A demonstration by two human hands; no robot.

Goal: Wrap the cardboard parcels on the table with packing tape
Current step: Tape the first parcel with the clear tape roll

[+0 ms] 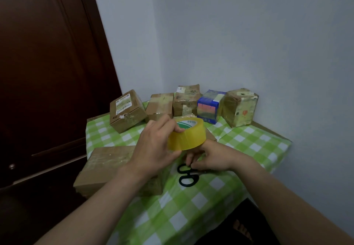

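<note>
My left hand [155, 145] grips a yellow roll of packing tape [188, 136] and holds it up over the table's middle. Just below the roll, my right hand [208, 158] has its fingers curled at the tape's underside, right above black-handled scissors [186, 175] lying on the cloth; what it pinches is hidden. A large flat cardboard parcel [107, 166] lies at the near left, partly under my left forearm. Along the back stand several parcels: a labelled brown box [125, 111], a taped brown box [161, 106], a taller box [186, 100], a blue box [208, 106] and a yellowed taped box [239, 107].
The table wears a green-and-white checked cloth [249, 145] and sits in a corner of pale walls. A dark wooden door [47, 72] stands on the left. A small cardboard piece [211, 136] peeks out behind the tape roll.
</note>
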